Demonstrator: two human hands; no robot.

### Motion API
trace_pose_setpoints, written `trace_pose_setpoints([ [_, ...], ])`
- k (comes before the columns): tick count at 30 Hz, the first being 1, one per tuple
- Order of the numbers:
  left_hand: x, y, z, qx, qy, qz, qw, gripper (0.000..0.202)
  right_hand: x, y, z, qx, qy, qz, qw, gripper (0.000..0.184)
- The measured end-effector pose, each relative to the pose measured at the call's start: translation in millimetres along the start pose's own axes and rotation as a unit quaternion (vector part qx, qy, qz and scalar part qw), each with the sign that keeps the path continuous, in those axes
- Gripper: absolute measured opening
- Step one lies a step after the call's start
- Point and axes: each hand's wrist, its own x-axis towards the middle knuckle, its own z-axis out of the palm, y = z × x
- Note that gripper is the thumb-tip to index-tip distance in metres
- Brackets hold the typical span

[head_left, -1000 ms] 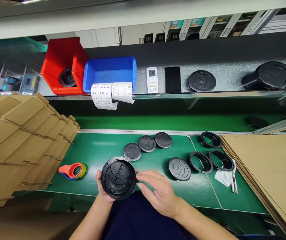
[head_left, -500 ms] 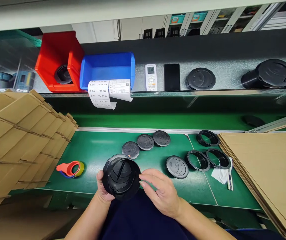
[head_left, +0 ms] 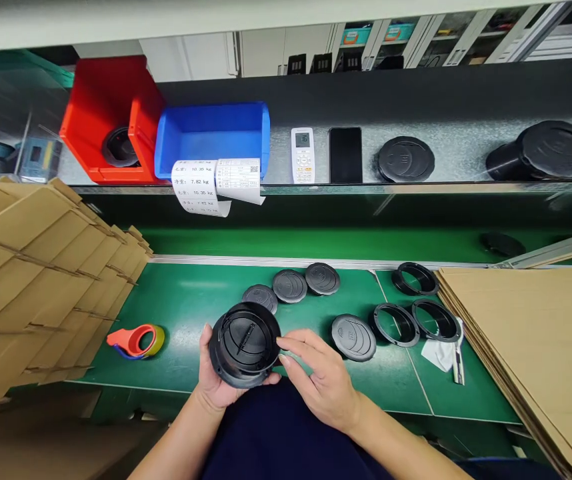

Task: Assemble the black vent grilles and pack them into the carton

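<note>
A round black air vent (head_left: 236, 377) is in my left hand (head_left: 213, 383), its hollow underside tilted up and a thin bar showing inside. My left fingers wrap around its left side and beneath it. On the right, the thumb and forefinger of my right hand (head_left: 323, 383) pinch at the vent's rim. Beyond the vent, three round black louvred discs (head_left: 290, 286) lie in a slanting row. Another louvred disc (head_left: 354, 337) rests right of my right hand. Three open black rings (head_left: 399, 342) sit further right on the green bench (head_left: 191, 293).
An orange tape dispenser (head_left: 129, 339) lies left, beside stacked cardboard dividers (head_left: 56, 267). Flat cardboard sheets (head_left: 531, 313) lie right, near a utility knife (head_left: 459, 363) on white paper. The shelf holds a red bin (head_left: 81, 127), a blue bin (head_left: 211, 127), a remote (head_left: 303, 157) and a phone (head_left: 345, 155).
The air vent has been tilted and turned in my left hand, so its bar lies at a different slant and my left fingertips now show underneath. My right fingers stay at its right rim.
</note>
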Motion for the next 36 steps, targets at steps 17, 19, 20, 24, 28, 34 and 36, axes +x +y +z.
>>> trace_pose_setpoints([
  [17, -3, -8, -12.2, 0.034, 0.049, 0.072, 0.996, 0.087, 3, 1, 2, 0.015, -0.014, -0.016, 1.000, 0.030],
  [19, -4, -9, -14.1, 0.040, 0.036, 0.071, 0.996, 0.086, 2, 1, 2, 0.015, -0.017, -0.022, 1.000, 0.030],
  [20, -6, -9, -15.9, 0.043, 0.037, 0.073, 0.996, 0.086, 2, 1, 2, 0.013, -0.018, -0.025, 0.999, 0.030],
  [24, -15, -8, -29.6, 0.072, 0.083, 0.080, 0.991, 0.086, 1, -2, 4, -0.054, -0.004, -0.029, 0.998, 0.020],
  [28, -21, -11, -36.3, 0.144, 0.099, 0.077, 0.982, 0.070, 9, -8, 12, -0.139, -0.048, 0.025, 0.989, 0.016],
  [34, -5, -15, -4.5, 0.373, 0.099, 0.077, 0.919, 0.099, 21, 1, 26, -0.075, -0.160, 0.197, 0.964, 0.006],
  [36, 1, -14, 6.6, 0.468, 0.112, 0.092, 0.872, 0.113, 19, 10, 28, 0.061, -0.152, 0.226, 0.960, 0.004],
])
